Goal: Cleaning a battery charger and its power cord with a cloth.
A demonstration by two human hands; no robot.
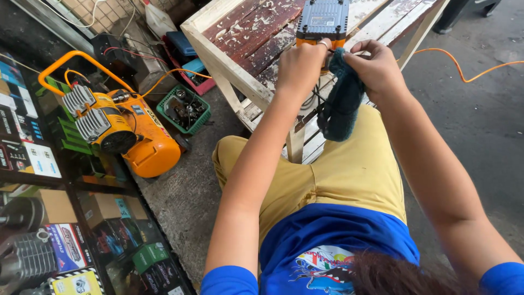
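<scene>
Rough grey concrete floor (pixel 480 120) runs under a slatted wooden bench (pixel 229 65) with pale frame rails and flaking dark-red boards. On the bench top sits a blue-grey, ribbed plastic tool case (pixel 323 19) with an orange lower edge. The left hand (pixel 301 66) is closed in a fist just below this case, touching its orange edge, with a ring on one finger. The right hand (pixel 376 68) is close beside it, fingers curled and pinching the top of a dark teal, fuzzy cloth (pixel 341 104), which hangs down limp over the mustard-yellow trousers (pixel 355 169). Dark cables drop between the two hands. An orange cord (pixel 464 68) curves across the floor to the right.

At left stands an orange air compressor (pixel 128 131) with finned grey metal cylinders and an orange tube handle. Next to it is a green plastic basket (pixel 183 109) of small metal parts. Along the left edge, a glass shelf holds stacked cardboard boxes (pixel 68 243), brown, green, black and yellow-striped, with coloured rectangular labels.
</scene>
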